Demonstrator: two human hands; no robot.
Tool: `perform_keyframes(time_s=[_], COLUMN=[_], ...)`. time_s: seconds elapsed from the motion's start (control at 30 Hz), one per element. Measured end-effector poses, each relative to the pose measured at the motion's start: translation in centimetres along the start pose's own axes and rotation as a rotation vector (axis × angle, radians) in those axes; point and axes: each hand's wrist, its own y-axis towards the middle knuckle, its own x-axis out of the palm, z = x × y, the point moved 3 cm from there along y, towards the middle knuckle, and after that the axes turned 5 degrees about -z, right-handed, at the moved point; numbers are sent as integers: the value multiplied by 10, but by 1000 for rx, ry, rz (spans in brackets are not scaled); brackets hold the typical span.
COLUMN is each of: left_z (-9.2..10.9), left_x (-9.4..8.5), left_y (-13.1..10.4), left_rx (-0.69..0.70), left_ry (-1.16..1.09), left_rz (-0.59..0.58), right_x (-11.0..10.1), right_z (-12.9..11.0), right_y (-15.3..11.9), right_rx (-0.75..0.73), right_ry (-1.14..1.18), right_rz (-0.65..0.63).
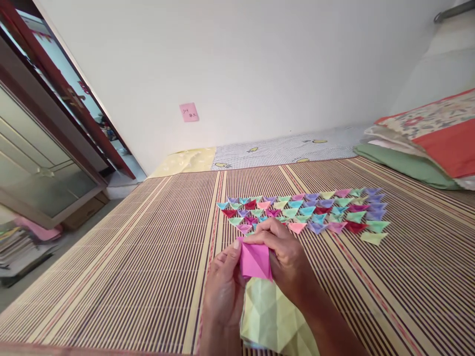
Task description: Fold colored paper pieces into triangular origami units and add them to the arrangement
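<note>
A folded square of bright pink paper [256,261] with a diagonal crease is held up between both hands. My left hand [225,277] pinches its upper left corner with thumb and fingers. From the right, my right hand [284,254] grips the top and right edges, its fingers lying across the upper edge. Beneath the hands lies a creased pale yellow sheet of paper [274,316], with a bit of light blue paper showing under its lower left edge. Just beyond, several rows of small folded paper pieces [308,210] in many colours sit on the mat; my right hand hides some of them.
A striped bamboo mat [148,257] covers the bed. Folded bedding [438,143] is piled at the right. Patterned cloth [282,146] runs along the white wall, which bears a pink note [189,112]. At the left are a door [48,163] and a stack of papers [18,247].
</note>
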Motion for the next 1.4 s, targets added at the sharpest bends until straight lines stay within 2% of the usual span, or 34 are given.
perform_keyframes(time_s=[0.17, 0.33, 0.53, 0.63, 0.8, 0.97, 1.03, 1.17, 1.23, 1.33, 1.4], left_z=[-4, -3, 0, -3, -4, -6, -7, -8, -8, -8, -8], left_x=[-2, -6, -4, -4, -9, -11, -14, -23, -24, -21, -16], left_y=[0, 2, 3, 3, 5, 8, 10, 11, 11, 9, 8], left_rx=[44, 76, 141, 112, 112, 43, 75, 226, 277, 292, 256], left_ry=[13, 123, 158, 174, 146, 129, 134, 173, 206, 206, 186], left_rz=[3, -19, -12, -40, -6, -49, -23, 79, 107, 102, 63], right_x=[-2, -1, -3, -2, 2, 4, 2, -2, -1, 2, 3], right_z=[6, 5, 14, 13, 5, 4, 7, 18, 20, 19, 18], right_y=[0, 1, 0, 0, 2, 2, 1, 0, -1, 0, 0], right_rx=[123, 103, 196, 174, 95, 68, 121, 382, 461, 472, 459], right_ry=[158, 169, 325, 266, 159, 121, 115, 195, 261, 289, 274], right_rz=[28, -21, 63, 35, -7, -30, -25, 44, 25, -17, 13])
